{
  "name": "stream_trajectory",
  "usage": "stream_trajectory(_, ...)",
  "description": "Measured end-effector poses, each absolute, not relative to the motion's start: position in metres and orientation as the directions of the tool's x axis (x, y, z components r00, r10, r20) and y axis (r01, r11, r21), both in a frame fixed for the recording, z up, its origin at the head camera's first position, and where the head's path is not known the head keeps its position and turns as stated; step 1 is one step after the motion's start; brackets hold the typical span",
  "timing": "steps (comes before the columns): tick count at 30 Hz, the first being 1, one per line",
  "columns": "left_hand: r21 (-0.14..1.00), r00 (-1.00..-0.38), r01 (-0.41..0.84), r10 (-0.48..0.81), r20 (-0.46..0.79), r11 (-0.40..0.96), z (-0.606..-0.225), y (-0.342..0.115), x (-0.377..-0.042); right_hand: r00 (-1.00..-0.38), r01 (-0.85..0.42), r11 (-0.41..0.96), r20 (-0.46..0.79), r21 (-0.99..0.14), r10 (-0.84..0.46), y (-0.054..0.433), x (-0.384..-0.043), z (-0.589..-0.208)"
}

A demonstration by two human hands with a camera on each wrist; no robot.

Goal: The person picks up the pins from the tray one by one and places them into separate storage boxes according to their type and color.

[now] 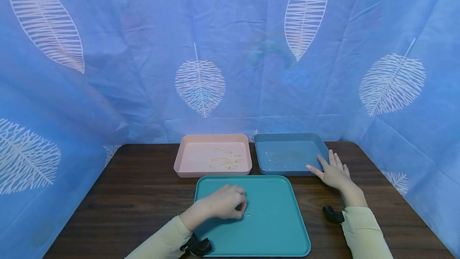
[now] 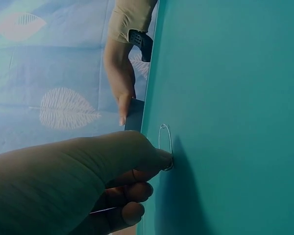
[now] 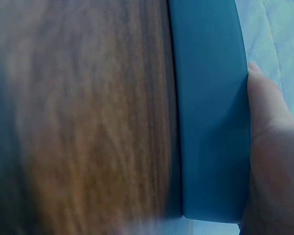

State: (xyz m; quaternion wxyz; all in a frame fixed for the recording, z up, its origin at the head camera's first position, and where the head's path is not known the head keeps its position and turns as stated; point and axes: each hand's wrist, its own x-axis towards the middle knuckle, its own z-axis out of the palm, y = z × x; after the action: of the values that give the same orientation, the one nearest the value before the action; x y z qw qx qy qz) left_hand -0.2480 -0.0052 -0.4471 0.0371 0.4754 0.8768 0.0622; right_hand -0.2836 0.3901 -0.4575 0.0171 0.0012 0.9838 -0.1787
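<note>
My left hand (image 1: pixel 227 202) is over the teal tray (image 1: pixel 276 231). Its thumb and fingertips pinch a safety pin (image 2: pixel 169 137), whose coiled end sticks out past the thumb in the left wrist view. In the head view the pin (image 1: pixel 248 214) is a small bright sliver beside the fingertips. My right hand (image 1: pixel 334 175) lies with spread fingers at the front right corner of the blue tray (image 1: pixel 305 139). From the right wrist, its thumb (image 3: pixel 264 95) shows along the top edge of that tray's wall (image 3: pixel 210 112).
Left of the blue tray stands a pink tray (image 1: pixel 194 159) with several yellowish safety pins (image 1: pixel 226 162) in it. Several silvery safety pins (image 1: pixel 278 164) lie in the blue tray. All three trays rest on a dark wooden table (image 1: pixel 136 195), with a blue leaf-patterned cloth (image 1: pixel 237 91) behind.
</note>
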Motion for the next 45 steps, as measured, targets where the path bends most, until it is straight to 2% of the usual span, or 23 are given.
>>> stream_trajectory(9, 0.139, -0.544, 0.832, 0.839, 0.009, 0.538, -0.445, -0.002, -0.253, -0.999, 0.002, 0.935, -0.038, -0.354, -0.012, 0.391, -0.285, -0.459)
stream_trajectory(19, 0.114, -0.548, 0.835, 0.832, 0.09, 0.538, -0.432, 0.002, -0.264, -0.999, -0.006, 0.937, -0.033, -0.35, -0.019, 0.392, -0.286, -0.461)
stream_trajectory(45, 0.083, -0.526, 0.85, 0.828, 0.194, 0.52, -0.4, 0.036, -0.286, -0.999, -0.005, 0.934, -0.03, -0.358, -0.017, 0.392, -0.285, -0.46)
